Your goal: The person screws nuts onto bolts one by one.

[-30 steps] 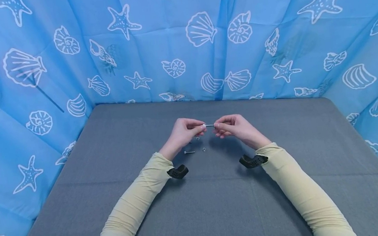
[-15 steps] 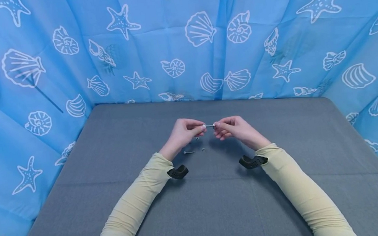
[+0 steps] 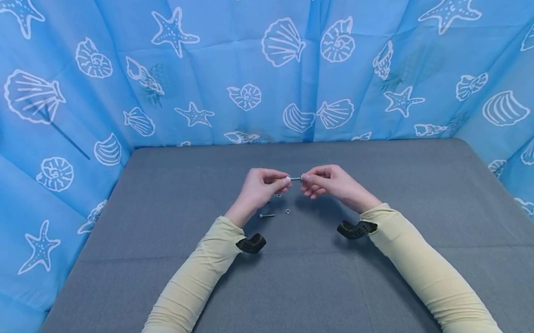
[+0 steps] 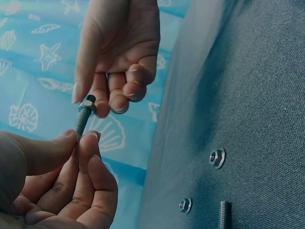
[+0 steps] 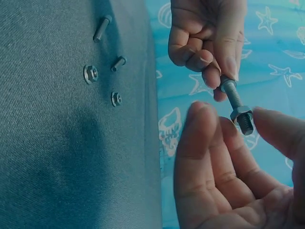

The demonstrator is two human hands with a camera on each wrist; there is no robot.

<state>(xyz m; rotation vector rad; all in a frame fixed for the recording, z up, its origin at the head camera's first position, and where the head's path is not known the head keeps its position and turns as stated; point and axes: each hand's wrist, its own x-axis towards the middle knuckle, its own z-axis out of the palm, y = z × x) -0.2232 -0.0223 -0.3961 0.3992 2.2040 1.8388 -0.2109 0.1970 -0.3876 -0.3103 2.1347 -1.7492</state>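
Observation:
My left hand (image 3: 261, 185) pinches the head end of a metal bolt (image 4: 82, 121) between thumb and fingertips, holding it up above the table. Near the bolt's free end sits a hex nut (image 5: 241, 114), with a short stretch of thread showing past it. The thumb and a fingertip of my right hand (image 3: 329, 180) lie on either side of this nut, the thumb right at its edge. In the right wrist view, the index finger (image 5: 198, 129) stands a little away from the nut. The bolt's head is mostly hidden by the left fingertips.
On the grey cloth-covered table (image 3: 309, 292) lie two flange nuts, one nearer (image 5: 90, 74) and one farther (image 5: 116, 98). Beside them are a longer bolt (image 5: 102, 28) and another bolt (image 5: 119, 63). A blue curtain (image 3: 245, 55) with shell prints hangs behind the table.
The right fingers have shifted about the nut at the bolt's end, and the right hand has sunk slightly. The left hand keeps its pinch nearly still. Nuts and bolts on the table stay put.

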